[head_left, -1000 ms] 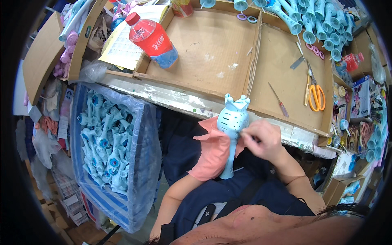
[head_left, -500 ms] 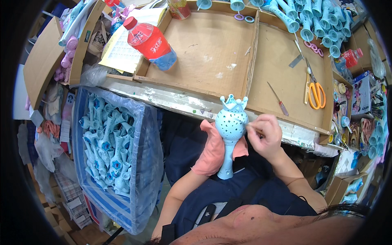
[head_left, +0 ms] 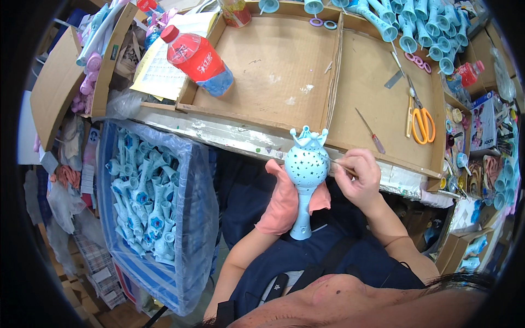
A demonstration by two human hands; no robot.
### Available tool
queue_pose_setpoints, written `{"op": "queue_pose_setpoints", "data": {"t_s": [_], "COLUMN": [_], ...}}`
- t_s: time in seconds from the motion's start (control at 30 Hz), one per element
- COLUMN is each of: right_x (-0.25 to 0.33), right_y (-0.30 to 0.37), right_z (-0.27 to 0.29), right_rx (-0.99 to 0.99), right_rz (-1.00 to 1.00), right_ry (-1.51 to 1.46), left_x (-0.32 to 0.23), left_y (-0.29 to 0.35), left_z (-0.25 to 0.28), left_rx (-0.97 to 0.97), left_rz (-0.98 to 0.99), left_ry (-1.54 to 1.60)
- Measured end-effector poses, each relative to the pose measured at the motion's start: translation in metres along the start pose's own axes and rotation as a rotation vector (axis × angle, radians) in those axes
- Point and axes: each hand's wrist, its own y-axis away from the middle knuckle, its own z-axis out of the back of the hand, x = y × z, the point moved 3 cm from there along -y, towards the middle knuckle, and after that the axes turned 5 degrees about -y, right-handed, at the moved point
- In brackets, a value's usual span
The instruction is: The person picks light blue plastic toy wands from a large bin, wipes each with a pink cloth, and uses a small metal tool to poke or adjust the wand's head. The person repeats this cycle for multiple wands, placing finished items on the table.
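A light-blue toy wand point(head_left: 306, 167) stands nearly upright in front of my lap, with a crown on top, a round head pierced by small star-shaped holes, and a flared handle. A salmon-pink cloth point(head_left: 280, 205) is wrapped about its handle and covers my left hand point(head_left: 263, 239), which grips the wand through it; its fingers are hidden. To the right of the head, my right hand point(head_left: 359, 177) pinches a thin brown stick-like tool point(head_left: 345, 170), its tip at the head's right side. Whether the tip touches, I cannot tell.
Shallow cardboard trays point(head_left: 262, 71) lie on the bench ahead, with a red-labelled bottle point(head_left: 201, 63), orange-handled scissors point(head_left: 422, 123) and a screwdriver point(head_left: 372, 133). More blue handles point(head_left: 421, 24) are piled at the far right. A plastic-lined blue crate point(head_left: 188, 218) of similar parts stands left.
My right hand has drawn slightly right, away from the wand's head, so more of the thin tool shows. The wand has shifted slightly left in view, along with the bench.
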Motion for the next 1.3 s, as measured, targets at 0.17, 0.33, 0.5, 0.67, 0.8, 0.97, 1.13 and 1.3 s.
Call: {"op": "queue_pose_setpoints", "data": {"t_s": [0.17, 0.33, 0.5, 0.67, 0.8, 0.97, 1.13, 1.3], "right_x": [0.007, 0.007, 0.010, 0.007, 0.014, 0.007, 0.005, 0.007], "right_y": [0.003, 0.002, 0.000, -0.002, 0.002, 0.001, 0.000, -0.005], "right_z": [-0.002, -0.002, 0.001, 0.002, 0.000, 0.003, 0.004, 0.004], "right_rx": [0.096, 0.086, 0.044, 0.044, 0.149, 0.069, 0.060, 0.108], "right_rz": [0.170, 0.152, 0.184, 0.072, 0.296, 0.127, 0.110, 0.195], "right_ry": [-0.024, -0.036, 0.007, 0.017, -0.028, -0.020, 0.016, -0.019], "left_x": [0.002, -0.002, -0.001, 0.001, -0.004, -0.005, -0.009, -0.002], "left_y": [0.004, 0.008, 0.008, 0.008, 0.009, 0.007, 0.005, 0.008], "left_z": [-0.004, -0.005, 0.002, 0.003, -0.007, -0.017, -0.012, -0.006], "left_rx": [-0.398, -0.372, -0.298, -0.262, -0.295, -0.260, -0.101, -0.295], "left_rz": [-0.081, -0.021, -0.101, 0.033, -0.022, -0.018, -0.020, -0.006], "left_ry": [-0.058, -0.187, -0.259, -0.223, -0.150, -0.043, -0.085, -0.037]}}
